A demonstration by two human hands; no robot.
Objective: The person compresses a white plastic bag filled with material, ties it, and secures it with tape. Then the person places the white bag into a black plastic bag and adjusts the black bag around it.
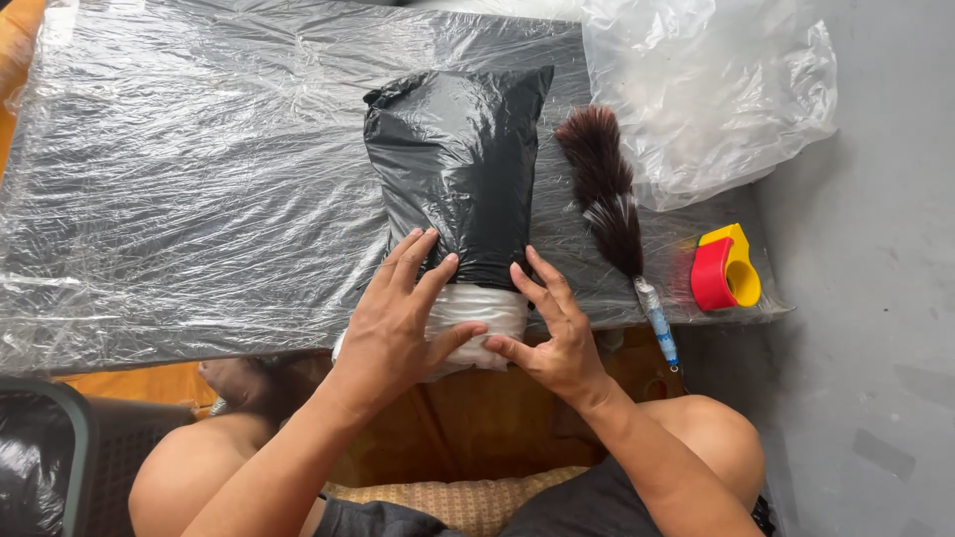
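- A black bag (460, 169) lies in the middle of a table covered with clear plastic (189, 179)
- The bag is pulled over a white bundle (476, 316), and most of the bundle looks covered
- Only the white end at 6 o'clock still sticks out, near the table edge
- The left hand (398, 323) lies flat on the bag's near end, fingers spread wide, thumb on the white part
- The right hand (552, 333) presses the other side of that end, fingers open, thumb touching the white part
- Neither hand grips anything; both just push and hold
- A dark feather duster (609, 199) lies at 3 o'clock from the bag
- A red and yellow tape holder (724, 270) sits further out at 3 o'clock, untouched
- A crumpled clear bag (711, 89) lies at 1 o'clock
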